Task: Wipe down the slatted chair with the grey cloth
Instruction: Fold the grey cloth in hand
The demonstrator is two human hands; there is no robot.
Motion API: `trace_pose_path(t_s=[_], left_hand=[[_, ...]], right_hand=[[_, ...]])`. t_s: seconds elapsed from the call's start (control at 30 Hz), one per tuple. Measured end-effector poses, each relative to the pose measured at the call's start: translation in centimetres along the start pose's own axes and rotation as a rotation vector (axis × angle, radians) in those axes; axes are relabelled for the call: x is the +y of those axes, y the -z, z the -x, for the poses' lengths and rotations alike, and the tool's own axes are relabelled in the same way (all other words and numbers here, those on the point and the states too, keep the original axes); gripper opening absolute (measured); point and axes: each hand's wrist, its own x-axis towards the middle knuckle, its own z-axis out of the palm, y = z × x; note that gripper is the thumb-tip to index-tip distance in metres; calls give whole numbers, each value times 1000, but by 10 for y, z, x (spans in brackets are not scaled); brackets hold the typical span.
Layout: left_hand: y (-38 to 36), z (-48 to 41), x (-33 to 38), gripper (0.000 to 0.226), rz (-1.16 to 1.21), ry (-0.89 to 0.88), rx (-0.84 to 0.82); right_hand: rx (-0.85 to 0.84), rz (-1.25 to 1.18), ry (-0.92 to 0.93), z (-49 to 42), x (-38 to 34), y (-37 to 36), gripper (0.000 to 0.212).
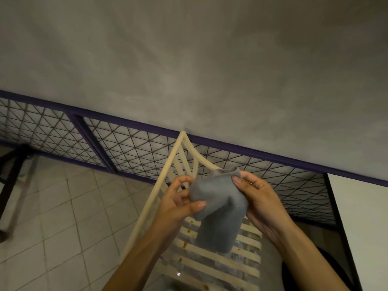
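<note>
On the seat slats of the slatted chair (151,198), nearest the viewer, brown spots (184,245) are seen, so the wiping is judged not yet begun there. Just above the seat, the grey cloth (218,206) is held clear of the wood between both hands, with its lower end hanging toward the slats. It is pinched on its left side by the left hand (180,198), thumb laid across the front and fingers curled behind. Its upper edge is pinched by the right hand (258,198) between thumb and fingers. The step in hand is judged to be the folding or bunching of the cloth into a pad. Next, the pad would need to be gathered into one hand and pressed along the spotted slats. No container is seen. Beyond the curved backrest, a purple-framed mesh railing (147,148), a tiled floor (63,206) and a grey wall (189,59) are seen.
</note>
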Motion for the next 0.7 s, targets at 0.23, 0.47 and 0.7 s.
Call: trace_pose_path(t_s=[0.23, 0.47, 0.7], left_hand=[[0, -1, -30, 94, 182, 278, -23], [-11, -5, -38, 29, -77, 335, 127], [-3, -7, -33, 17, 47, 295, 220]], right_hand=[[110, -159, -80, -9, 5, -5, 24], [181, -302, -306, -21, 26, 18, 43], [-96, -266, -475, 3, 63, 26, 61]])
